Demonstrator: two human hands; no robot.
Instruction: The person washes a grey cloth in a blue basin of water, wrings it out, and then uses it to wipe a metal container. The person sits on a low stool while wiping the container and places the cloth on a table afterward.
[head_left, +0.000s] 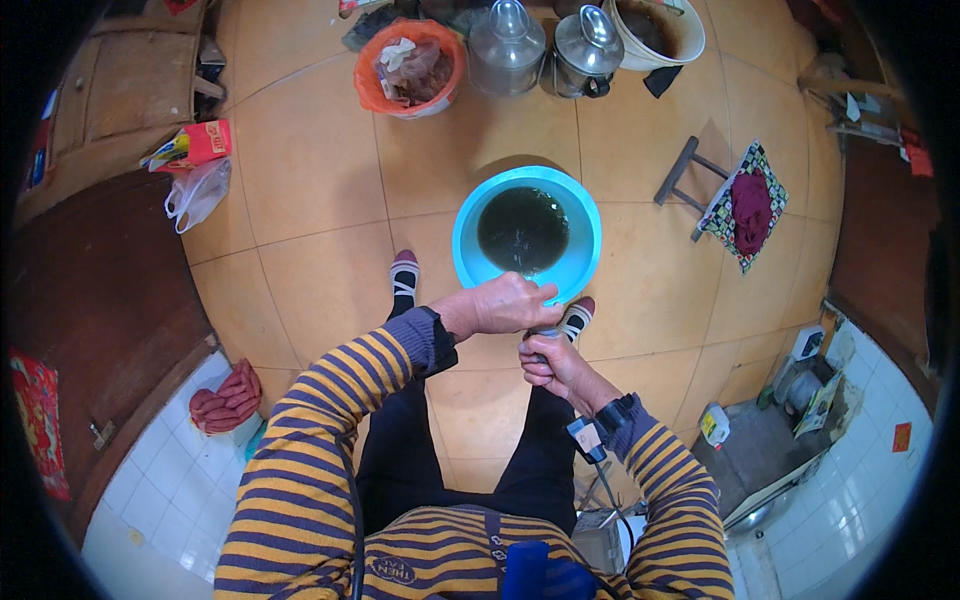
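A light-blue plastic basin (466, 247) with dark, murky water stands on the tiled floor between and in front of my feet. My left hand (508, 304) is over the basin's near rim, its fingers curled at a small greyish thing (547, 331) too hidden to name. Just below and to the right, my right hand (555, 365) is closed around the lower part of that greyish thing. The two hands are close together, and their fingers hide most of what lies between them.
Beyond the basin stand a waste bin with an orange liner (367, 75), metal vacuum flasks (507, 52) and a white bucket (694, 37). To the right is a stool with a patterned cushion (772, 187) under a maroon cloth (751, 212). Bags (199, 191) lie at left.
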